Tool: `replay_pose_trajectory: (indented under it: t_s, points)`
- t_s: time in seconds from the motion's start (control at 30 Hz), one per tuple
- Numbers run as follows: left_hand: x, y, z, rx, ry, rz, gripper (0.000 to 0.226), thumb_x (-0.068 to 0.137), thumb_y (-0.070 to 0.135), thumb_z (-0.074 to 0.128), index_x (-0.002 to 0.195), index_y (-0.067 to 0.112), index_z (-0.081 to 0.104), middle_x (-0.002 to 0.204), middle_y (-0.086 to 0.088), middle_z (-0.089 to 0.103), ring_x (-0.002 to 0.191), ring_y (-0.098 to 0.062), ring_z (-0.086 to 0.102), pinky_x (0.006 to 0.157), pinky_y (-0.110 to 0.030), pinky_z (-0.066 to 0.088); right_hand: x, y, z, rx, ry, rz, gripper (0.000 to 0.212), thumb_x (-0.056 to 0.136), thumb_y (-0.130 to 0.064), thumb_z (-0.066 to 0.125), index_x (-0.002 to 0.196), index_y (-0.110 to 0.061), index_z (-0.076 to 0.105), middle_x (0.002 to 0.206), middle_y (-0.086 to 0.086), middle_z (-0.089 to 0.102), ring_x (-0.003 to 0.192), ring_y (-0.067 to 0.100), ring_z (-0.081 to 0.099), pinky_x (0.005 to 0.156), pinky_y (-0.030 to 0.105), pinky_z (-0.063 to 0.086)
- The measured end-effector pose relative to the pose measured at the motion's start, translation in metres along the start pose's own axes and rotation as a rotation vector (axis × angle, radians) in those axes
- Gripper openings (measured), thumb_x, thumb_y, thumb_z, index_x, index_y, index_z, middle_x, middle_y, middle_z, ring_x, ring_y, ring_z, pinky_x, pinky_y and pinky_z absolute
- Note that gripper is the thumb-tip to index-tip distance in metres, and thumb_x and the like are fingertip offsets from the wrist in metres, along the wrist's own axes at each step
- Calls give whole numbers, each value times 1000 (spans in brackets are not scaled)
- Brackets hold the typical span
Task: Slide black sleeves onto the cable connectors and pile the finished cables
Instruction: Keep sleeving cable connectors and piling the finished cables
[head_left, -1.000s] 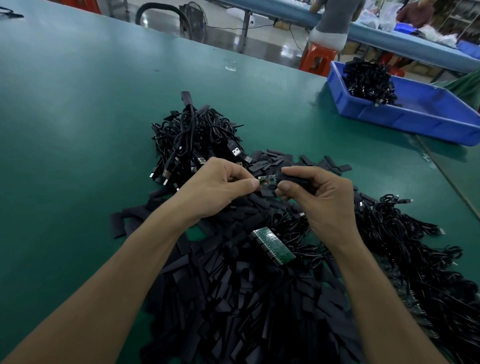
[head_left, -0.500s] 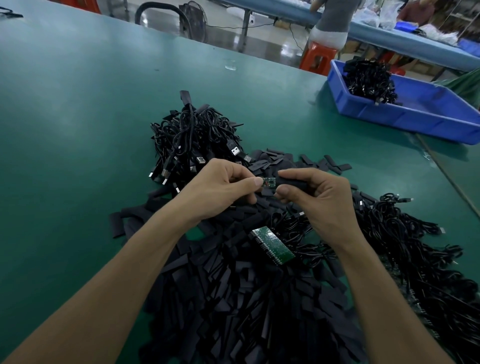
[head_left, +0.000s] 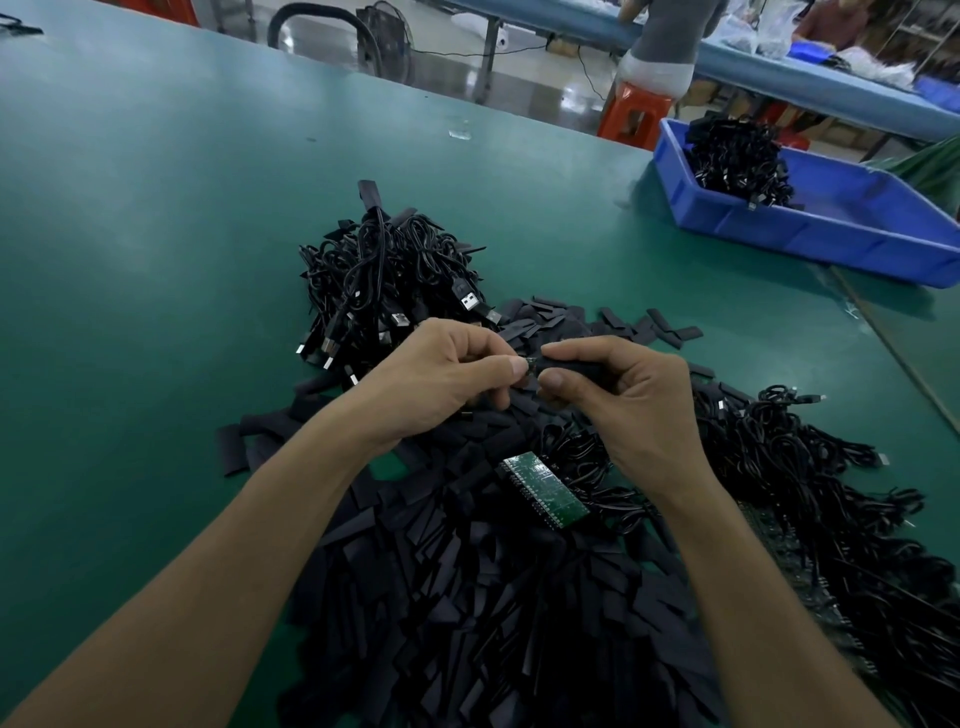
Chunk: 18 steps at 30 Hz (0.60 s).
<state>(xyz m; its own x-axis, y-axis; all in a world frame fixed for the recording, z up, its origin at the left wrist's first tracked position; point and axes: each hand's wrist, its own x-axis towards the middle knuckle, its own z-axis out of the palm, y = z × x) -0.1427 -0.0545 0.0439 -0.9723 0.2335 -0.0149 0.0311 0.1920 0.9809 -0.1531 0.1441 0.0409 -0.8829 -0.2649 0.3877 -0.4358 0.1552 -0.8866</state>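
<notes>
My left hand (head_left: 441, 379) pinches the end of a cable whose small green connector board (head_left: 531, 364) barely shows between my fingertips. My right hand (head_left: 623, 395) pinches a black sleeve (head_left: 576, 366) that covers most of that board. Both hands meet above a wide heap of loose black sleeves (head_left: 467, 597) on the green table (head_left: 156, 260). A pile of black cables with USB plugs (head_left: 384, 275) lies just beyond my left hand. Another spread of cables (head_left: 810, 499) lies to the right of my right arm.
A green circuit board panel (head_left: 543, 488) lies on the sleeves under my right wrist. A blue tray (head_left: 831, 244) holding black cables stands at the far right. Beyond the table edge are an orange stool (head_left: 631, 114), a second bench and a person.
The black sleeve has slid left over the green connector board, which now shows only as a sliver. My hands have drawn closer together.
</notes>
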Motion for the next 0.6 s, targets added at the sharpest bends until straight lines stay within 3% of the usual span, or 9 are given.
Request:
replay_pose_trajectory:
  t_s: [0.2, 0.37, 0.53, 0.6]
  points:
    - [-1, 3, -2, -10, 11, 21, 26, 95, 24, 65, 70, 24, 73, 61, 5, 66, 52, -5, 45, 50, -12, 33, -1, 3, 7, 4, 56, -85, 19, 81, -17, 78, 96, -29, 74, 88, -10, 77, 78, 10, 74, 75, 20, 57]
    - [-2, 5, -3, -3, 17, 31, 21, 94, 22, 67, 74, 20, 72, 61, 5, 66, 58, -7, 49, 55, -10, 37, -2, 3, 11, 34, 63, -91, 24, 84, -8, 76, 94, -30, 75, 85, -8, 77, 76, 12, 73, 73, 21, 58]
    - [-3, 5, -1, 11, 20, 26, 19, 94, 22, 67, 75, 20, 72, 62, 3, 67, 65, -20, 47, 59, -27, 35, 0, -1, 9, 63, 15, -13, 17, 81, -13, 76, 95, -24, 74, 84, -7, 77, 72, 11, 73, 70, 19, 57]
    - [-3, 5, 0, -10, 26, 26, 20, 94, 21, 66, 75, 18, 71, 61, 3, 67, 65, -21, 44, 57, -26, 33, 1, -4, 8, 47, -4, -5, 18, 79, -17, 76, 96, -23, 73, 84, -8, 77, 71, 9, 73, 69, 18, 57]
